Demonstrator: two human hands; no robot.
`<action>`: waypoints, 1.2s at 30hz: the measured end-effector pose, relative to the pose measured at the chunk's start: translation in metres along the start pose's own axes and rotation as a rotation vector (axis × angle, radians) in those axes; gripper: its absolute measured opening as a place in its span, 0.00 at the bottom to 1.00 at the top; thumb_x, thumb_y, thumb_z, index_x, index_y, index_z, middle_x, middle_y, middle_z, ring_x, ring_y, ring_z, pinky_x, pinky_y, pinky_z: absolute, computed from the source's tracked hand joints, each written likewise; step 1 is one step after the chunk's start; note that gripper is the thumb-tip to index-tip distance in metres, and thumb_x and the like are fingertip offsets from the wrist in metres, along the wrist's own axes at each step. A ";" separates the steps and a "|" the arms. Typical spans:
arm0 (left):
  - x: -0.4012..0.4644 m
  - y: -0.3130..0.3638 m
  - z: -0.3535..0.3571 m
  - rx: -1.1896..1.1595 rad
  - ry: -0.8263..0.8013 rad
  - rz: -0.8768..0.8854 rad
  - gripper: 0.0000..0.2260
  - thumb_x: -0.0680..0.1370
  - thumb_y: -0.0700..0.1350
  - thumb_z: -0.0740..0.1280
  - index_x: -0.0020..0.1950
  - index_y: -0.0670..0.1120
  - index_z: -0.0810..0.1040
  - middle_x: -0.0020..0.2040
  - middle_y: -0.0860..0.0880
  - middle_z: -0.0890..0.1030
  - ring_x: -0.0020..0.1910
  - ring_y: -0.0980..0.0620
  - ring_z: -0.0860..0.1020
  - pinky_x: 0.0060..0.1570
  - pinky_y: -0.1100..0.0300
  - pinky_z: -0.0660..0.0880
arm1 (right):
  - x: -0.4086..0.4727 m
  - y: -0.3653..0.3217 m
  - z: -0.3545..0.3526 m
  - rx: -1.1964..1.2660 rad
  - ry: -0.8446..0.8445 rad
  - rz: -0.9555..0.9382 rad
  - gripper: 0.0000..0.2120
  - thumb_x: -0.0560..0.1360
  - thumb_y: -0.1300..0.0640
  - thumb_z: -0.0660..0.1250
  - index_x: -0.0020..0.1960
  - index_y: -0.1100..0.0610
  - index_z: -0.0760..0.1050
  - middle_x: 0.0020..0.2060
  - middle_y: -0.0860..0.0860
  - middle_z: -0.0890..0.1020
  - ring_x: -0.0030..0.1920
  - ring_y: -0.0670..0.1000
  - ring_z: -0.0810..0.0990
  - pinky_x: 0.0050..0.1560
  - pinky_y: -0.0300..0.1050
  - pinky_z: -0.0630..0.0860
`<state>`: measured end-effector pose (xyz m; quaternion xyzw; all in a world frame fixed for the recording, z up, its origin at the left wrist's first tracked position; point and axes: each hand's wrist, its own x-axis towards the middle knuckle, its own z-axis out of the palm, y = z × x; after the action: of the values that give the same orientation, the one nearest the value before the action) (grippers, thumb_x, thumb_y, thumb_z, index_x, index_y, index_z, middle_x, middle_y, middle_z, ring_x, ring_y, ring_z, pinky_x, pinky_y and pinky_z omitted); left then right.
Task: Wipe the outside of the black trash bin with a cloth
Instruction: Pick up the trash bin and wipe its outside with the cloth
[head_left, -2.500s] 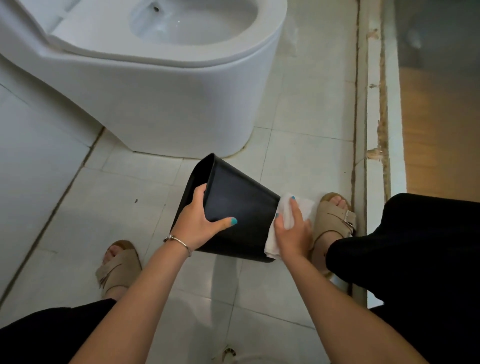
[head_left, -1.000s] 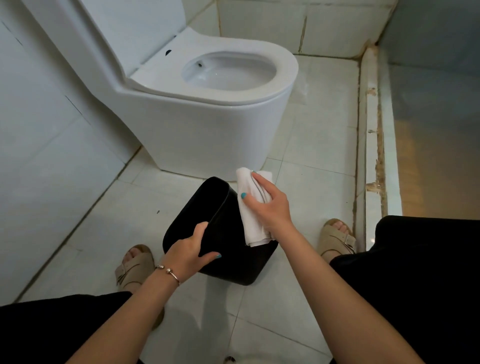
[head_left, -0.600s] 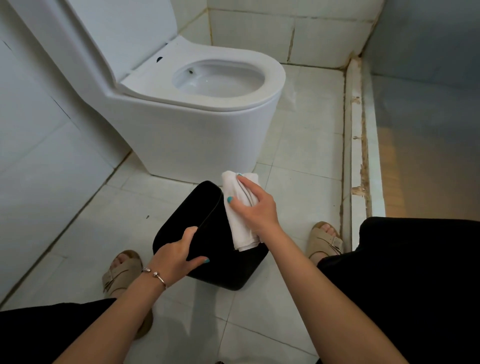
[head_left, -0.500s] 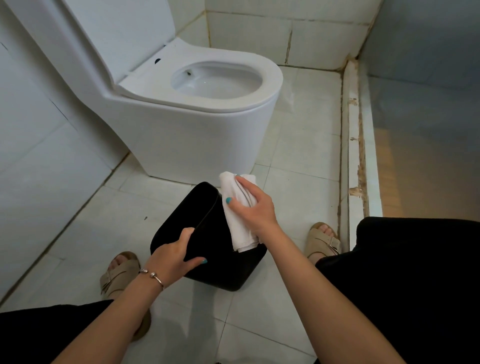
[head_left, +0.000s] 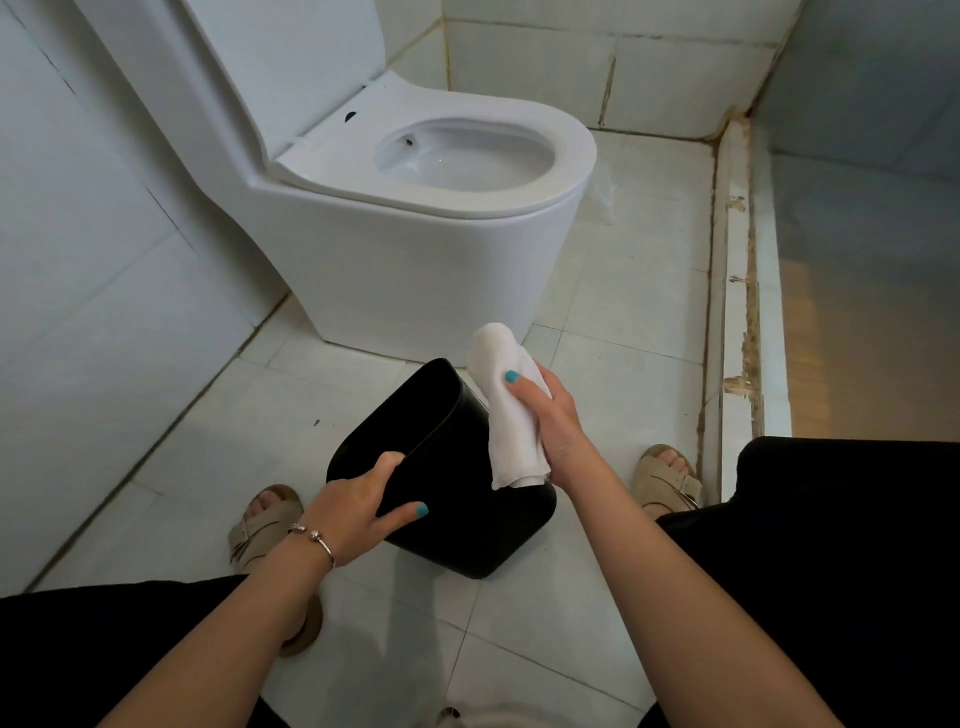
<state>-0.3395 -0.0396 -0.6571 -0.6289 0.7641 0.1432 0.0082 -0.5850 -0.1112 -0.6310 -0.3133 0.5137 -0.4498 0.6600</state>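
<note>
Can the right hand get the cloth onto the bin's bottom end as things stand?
Probably yes. The right hand already presses the white cloth on the black bin's upper side, and the bottom end is off the floor, uncovered. The left hand's grip is at the rim, out of the way.

You see through one wide camera on your head, facing forward and down, close over your hands (head_left: 358, 506) and the bathroom floor (head_left: 613, 395).

The pale tiled floor (head_left: 613, 291) carries a white toilet (head_left: 426, 260) beyond the right hand (head_left: 556, 421). The black trash bin (head_left: 457, 499) stands tilted below both hands, between two sandalled feet (head_left: 267, 519).
</note>
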 end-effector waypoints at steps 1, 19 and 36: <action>-0.001 -0.002 0.001 -0.005 0.016 0.017 0.28 0.74 0.68 0.56 0.66 0.52 0.61 0.32 0.60 0.69 0.25 0.59 0.66 0.26 0.69 0.61 | 0.000 0.001 -0.001 0.034 -0.018 0.024 0.38 0.61 0.42 0.74 0.67 0.53 0.71 0.55 0.54 0.81 0.48 0.54 0.83 0.43 0.49 0.80; -0.012 -0.009 0.003 -0.111 0.229 0.207 0.30 0.77 0.67 0.40 0.56 0.50 0.72 0.35 0.59 0.73 0.24 0.53 0.71 0.23 0.72 0.56 | -0.002 0.021 -0.021 0.638 -0.446 0.304 0.32 0.62 0.47 0.76 0.60 0.61 0.73 0.48 0.58 0.76 0.32 0.52 0.77 0.30 0.43 0.75; 0.053 0.061 -0.036 -0.849 0.154 -0.409 0.34 0.71 0.62 0.69 0.73 0.51 0.64 0.57 0.50 0.81 0.56 0.51 0.78 0.61 0.50 0.74 | -0.008 0.028 -0.021 0.621 -0.442 0.328 0.26 0.59 0.50 0.78 0.49 0.61 0.73 0.31 0.55 0.77 0.29 0.53 0.77 0.29 0.42 0.74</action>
<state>-0.4031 -0.0887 -0.6206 -0.7229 0.4971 0.3910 -0.2783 -0.5979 -0.0918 -0.6580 -0.1023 0.2427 -0.3943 0.8804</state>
